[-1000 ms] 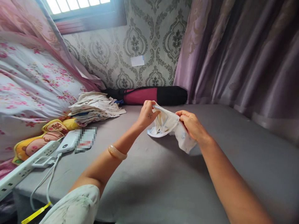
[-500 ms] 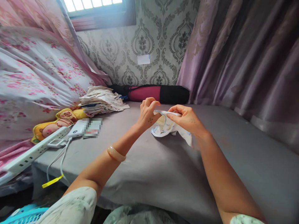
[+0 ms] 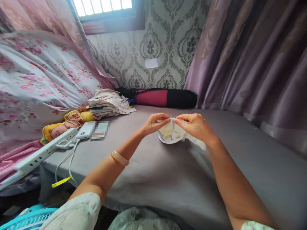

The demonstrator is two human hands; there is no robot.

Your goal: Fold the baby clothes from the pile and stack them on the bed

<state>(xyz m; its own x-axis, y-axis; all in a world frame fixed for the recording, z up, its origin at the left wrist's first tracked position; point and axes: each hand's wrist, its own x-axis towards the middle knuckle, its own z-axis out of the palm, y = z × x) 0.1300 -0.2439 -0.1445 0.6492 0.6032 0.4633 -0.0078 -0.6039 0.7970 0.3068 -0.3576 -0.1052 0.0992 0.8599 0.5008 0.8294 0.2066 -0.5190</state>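
Note:
A small white printed cloth garment (image 3: 177, 134) with a pale blue edge hangs in front of me, its lower part on or just above the grey sheet. My left hand (image 3: 156, 123) pinches its upper edge between thumb and fingers. Close beside it, my right hand (image 3: 195, 126) pinches the same edge, so the two sets of fingertips nearly meet. Below them the cloth opens into a loop with a yellowish inside. One end of the fabric trails to the right beneath my right wrist. The exact kind of garment cannot be made out.
Folded cloths (image 3: 109, 103) are stacked at the back left, beside a rolled black and magenta bag (image 3: 153, 97). A power strip (image 3: 45, 150), white charger (image 3: 86, 130) and yellow cushion (image 3: 59, 129) lie on the left. A blue fan (image 3: 31, 217) stands at lower left.
My left hand has come down and closed on the garment's edge, nearer my right hand. The view has shifted slightly left.

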